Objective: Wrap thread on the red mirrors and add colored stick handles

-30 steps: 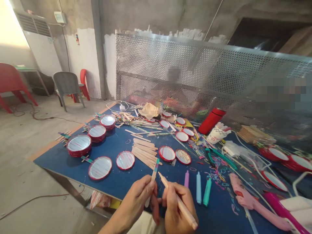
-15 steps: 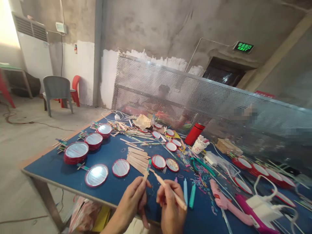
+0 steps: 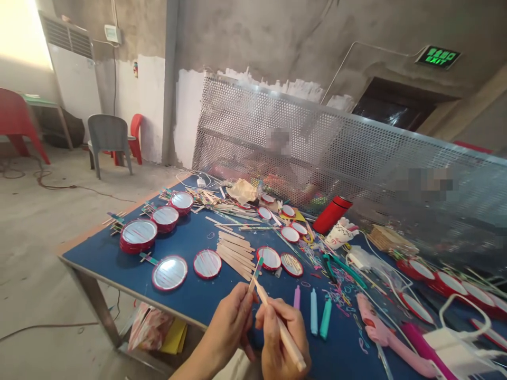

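Note:
My left hand (image 3: 233, 319) pinches a flat craft stick (image 3: 259, 265), its far end coloured green and purple. In my right hand (image 3: 282, 330) is a pale peach marker pen (image 3: 292, 345), held like a pencil. The pen's tip meets the stick just above my left fingertips. Beyond my hands lies a row of plain craft sticks (image 3: 235, 250). Round red-rimmed discs lie around them, including a striped one (image 3: 207, 264) and one with a stick handle (image 3: 169, 273). Purple (image 3: 297, 297), light blue (image 3: 314, 311) and teal (image 3: 325, 318) pens lie to the right.
A pink glue gun (image 3: 376, 324) and white plugs (image 3: 455, 338) with cables occupy the right side. Further back stand a red flask (image 3: 331, 215) and a paper cup (image 3: 339, 235). A perforated metal screen (image 3: 245, 116) borders the table; people sit behind it.
The pen tip has moved left to the craft stick, where before a small gap separated them. The camera has turned a little, shifting the table scene rightward in view.

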A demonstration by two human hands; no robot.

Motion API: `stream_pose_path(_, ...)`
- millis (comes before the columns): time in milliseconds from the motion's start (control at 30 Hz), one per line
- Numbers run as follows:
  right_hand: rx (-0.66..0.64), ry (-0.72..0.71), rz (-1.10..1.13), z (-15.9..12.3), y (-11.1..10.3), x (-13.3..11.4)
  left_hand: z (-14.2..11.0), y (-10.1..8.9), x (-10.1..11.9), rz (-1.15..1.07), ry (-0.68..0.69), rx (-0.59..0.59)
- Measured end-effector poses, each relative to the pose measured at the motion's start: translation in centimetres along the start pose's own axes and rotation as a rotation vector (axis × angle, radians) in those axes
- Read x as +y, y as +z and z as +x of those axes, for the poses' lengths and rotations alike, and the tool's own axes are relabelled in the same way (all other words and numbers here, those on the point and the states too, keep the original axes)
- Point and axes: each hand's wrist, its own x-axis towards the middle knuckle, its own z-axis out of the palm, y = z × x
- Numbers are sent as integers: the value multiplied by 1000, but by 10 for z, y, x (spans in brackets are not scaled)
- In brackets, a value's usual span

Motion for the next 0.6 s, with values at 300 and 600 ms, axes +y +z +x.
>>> stream_pose_path(300,80,330,-40,6,-2,-12,1,0,-2,-52,-23,16)
stream_pose_path(600,-193,515,-82,26,1,28,4,-4,-19,-223,34,156)
